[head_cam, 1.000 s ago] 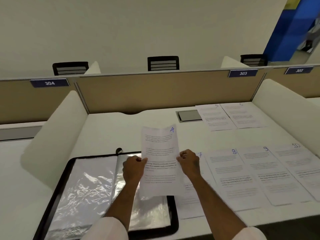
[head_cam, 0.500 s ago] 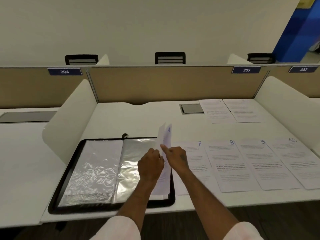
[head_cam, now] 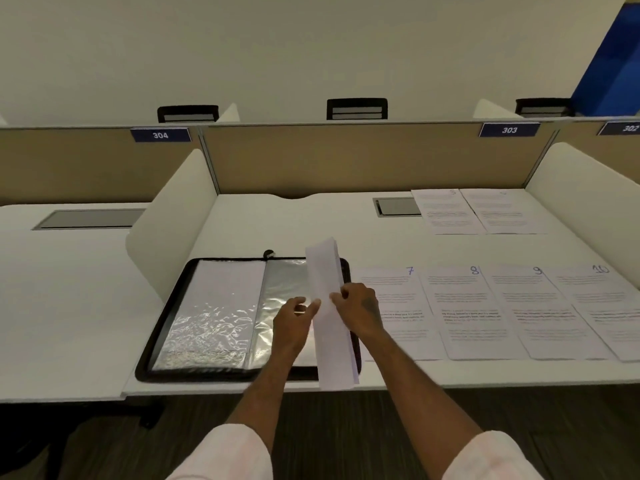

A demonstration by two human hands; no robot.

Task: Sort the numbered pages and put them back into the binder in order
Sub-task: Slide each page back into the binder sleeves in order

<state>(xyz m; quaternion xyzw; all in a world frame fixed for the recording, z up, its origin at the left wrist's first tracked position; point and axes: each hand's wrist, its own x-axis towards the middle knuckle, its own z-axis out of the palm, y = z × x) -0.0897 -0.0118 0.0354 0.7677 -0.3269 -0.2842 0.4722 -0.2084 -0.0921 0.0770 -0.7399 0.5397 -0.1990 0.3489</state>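
Page [head_cam: 329,282] edge-on over binder [head_cam: 207,374]; I see left hand [head_cam: 292,322] and right hand [head_cam: 360,311] both pinching it. Sheets 7 [head_cam: 394,306], 8 [head_cam: 464,306], 9 [head_cam: 540,306], 10 [head_cam: 602,296] legible; signs 304 [head_cam: 160,135], 303 [head_cam: 509,129].

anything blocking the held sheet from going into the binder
Nothing visible does. The left hand and right hand pinch the sheet on edge just above the right half of the open binder, with only its plastic sleeve beneath.

Room to reach over bare tabletop [head_cam: 277,223] beyond my binder [head_cam: 207,374].
White dividers [head_cam: 173,216] wall both sides; numbered pages [head_cam: 464,313] cover the right half.
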